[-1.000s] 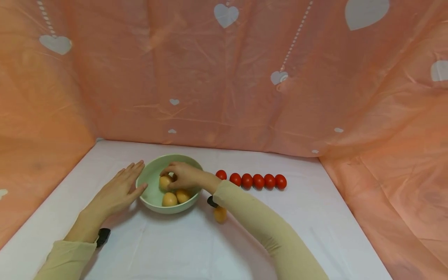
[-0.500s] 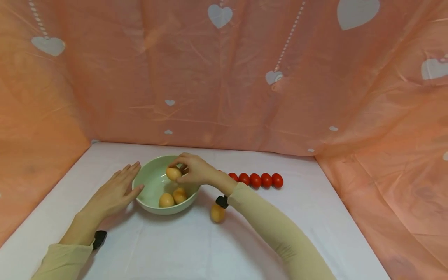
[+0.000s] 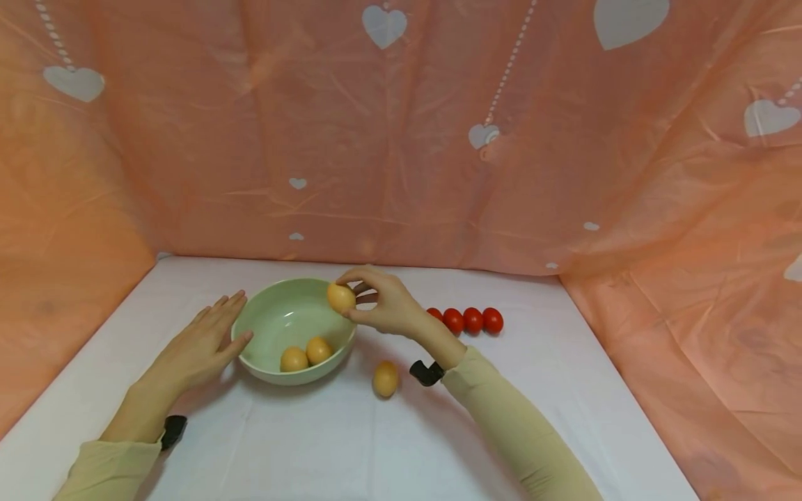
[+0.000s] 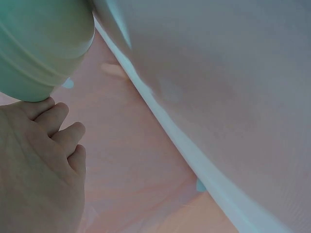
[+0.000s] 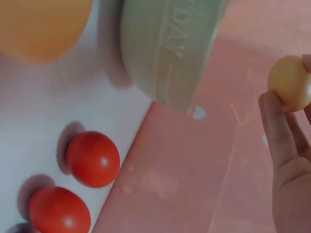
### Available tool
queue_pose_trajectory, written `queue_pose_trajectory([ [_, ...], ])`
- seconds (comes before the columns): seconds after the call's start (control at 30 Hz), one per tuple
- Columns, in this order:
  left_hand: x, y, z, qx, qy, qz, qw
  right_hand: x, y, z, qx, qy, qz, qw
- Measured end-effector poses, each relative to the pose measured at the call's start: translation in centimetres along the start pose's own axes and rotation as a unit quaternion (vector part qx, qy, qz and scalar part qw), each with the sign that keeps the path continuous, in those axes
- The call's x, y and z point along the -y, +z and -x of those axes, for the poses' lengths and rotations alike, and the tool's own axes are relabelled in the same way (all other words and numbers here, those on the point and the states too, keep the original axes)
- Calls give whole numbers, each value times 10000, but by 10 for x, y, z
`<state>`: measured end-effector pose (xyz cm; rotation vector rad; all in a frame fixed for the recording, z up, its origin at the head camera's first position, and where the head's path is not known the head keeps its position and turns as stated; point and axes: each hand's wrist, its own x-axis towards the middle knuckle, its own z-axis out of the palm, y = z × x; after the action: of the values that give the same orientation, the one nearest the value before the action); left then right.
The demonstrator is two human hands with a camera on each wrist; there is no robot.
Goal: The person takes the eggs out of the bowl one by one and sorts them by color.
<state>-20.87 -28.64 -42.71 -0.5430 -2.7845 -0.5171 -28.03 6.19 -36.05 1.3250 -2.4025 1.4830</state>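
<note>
A light green bowl (image 3: 282,313) stands on the white table with two brown eggs (image 3: 306,353) resting inside it. My right hand (image 3: 390,306) pinches another egg (image 3: 341,298) between thumb and fingertips, held up at the bowl's right rim. In the right wrist view, that held egg (image 5: 290,83) shows at the right edge, raised off the table. My left hand (image 3: 191,348) has its fingers stretched out and touches the bowl's left side. In the left wrist view, fingertips meet the bowl's outer wall (image 4: 39,53). One more egg (image 3: 386,379) lies on the table right of the bowl.
A row of red cherry tomatoes (image 3: 473,320) runs right of the bowl, partly hidden behind my right hand and wrist. The white tabletop (image 3: 301,445) is enclosed by pink-orange cloth (image 3: 401,202) at the back and sides.
My right hand has picked an egg up from inside the bowl and carried it up and right to the rim. The left hand stays at the bowl. The view has shifted slightly.
</note>
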Motion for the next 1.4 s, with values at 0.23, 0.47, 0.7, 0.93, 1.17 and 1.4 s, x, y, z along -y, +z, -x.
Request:
queue_pose_trajectory([
  [0.23, -1, -1, 0, -8, 1, -2, 10000, 0, -15, 27, -536, -126, 32, 9985],
  [0.47, -1, -2, 0, 0, -11, -1, 10000, -3, -28, 59, -821, 180, -43, 9965],
  [0.7, 0, -1, 1, -67, 46, -14, 10000, -12, -42, 89, -856, 599, 32, 9945],
  [0.93, -1, -2, 0, 47, -30, 42, 10000, -27, -51, 107, -237, 958, 245, 9948],
  [1.17, 0, 2, 1, -78, 59, 51, 9999, -34, -50, 113, 373, 1301, 372, 9901],
  [1.4, 2, 3, 2, -145, 115, 39, 9998, -38, -44, 112, 831, 1520, 672, 9826],
])
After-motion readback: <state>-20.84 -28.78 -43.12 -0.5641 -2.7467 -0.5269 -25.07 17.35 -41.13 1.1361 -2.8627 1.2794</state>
